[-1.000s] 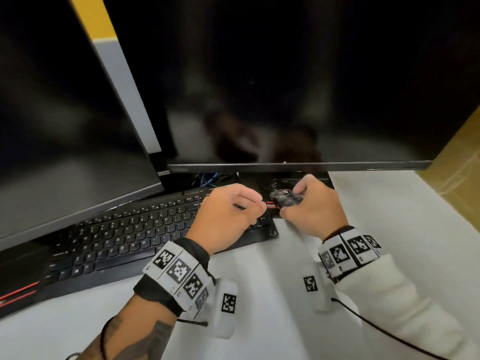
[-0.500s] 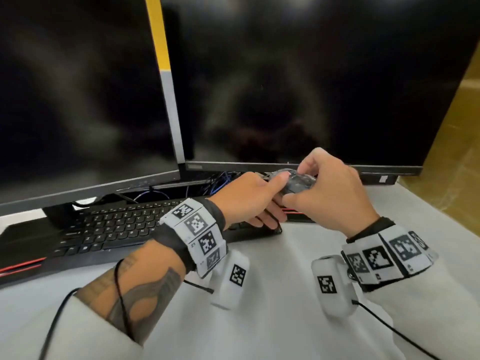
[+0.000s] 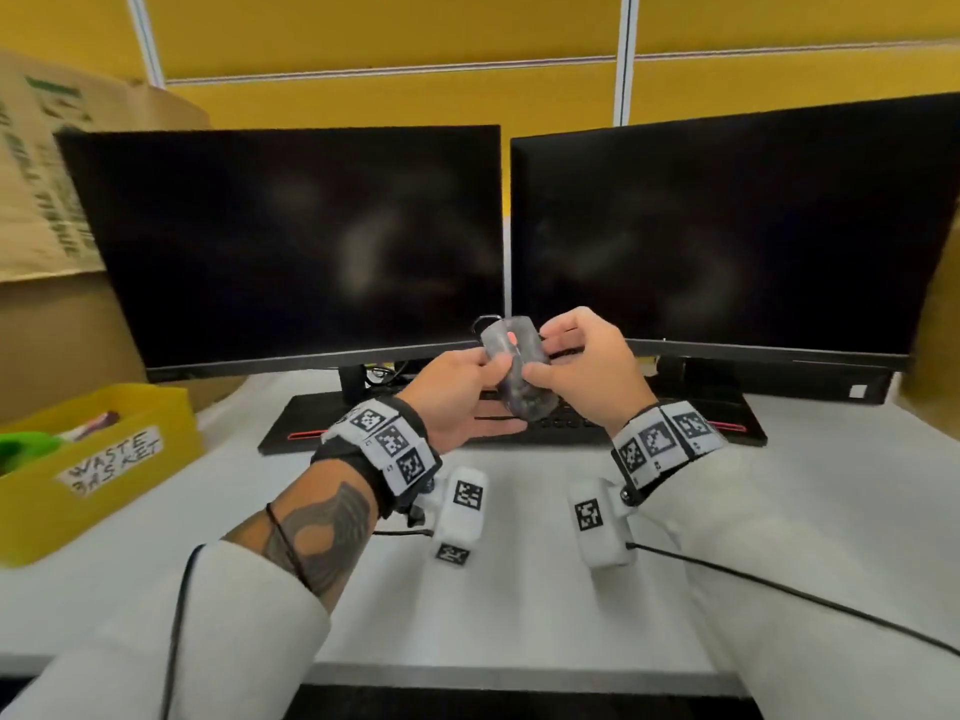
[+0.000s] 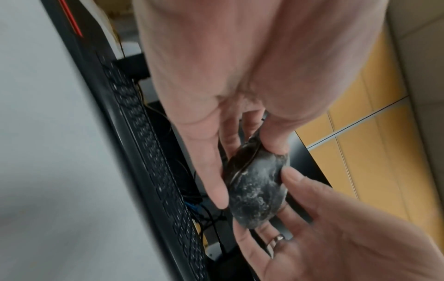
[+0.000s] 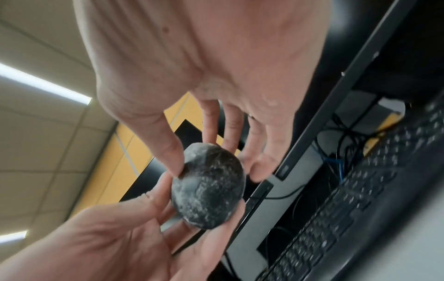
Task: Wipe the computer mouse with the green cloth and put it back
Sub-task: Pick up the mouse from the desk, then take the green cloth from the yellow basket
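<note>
A dusty dark grey computer mouse is held in the air before the two monitors, above the keyboard. My left hand holds its left side, thumb on top and fingers beneath. My right hand pinches its right side between thumb and fingers. The wrist views show white dust all over the mouse, and its cable trails off behind it. Something bright green, possibly the cloth, lies in the yellow bin at the far left, apart from both hands.
A yellow bin labelled "waste basket" stands at the left on the white desk. Two dark monitors stand behind the keyboard. A cardboard box is at the back left. Cables run behind the keyboard.
Both hands have lifted the mouse up from under the monitor edge and drawn it toward me. The head view has pulled back, so the whole desk now shows.
</note>
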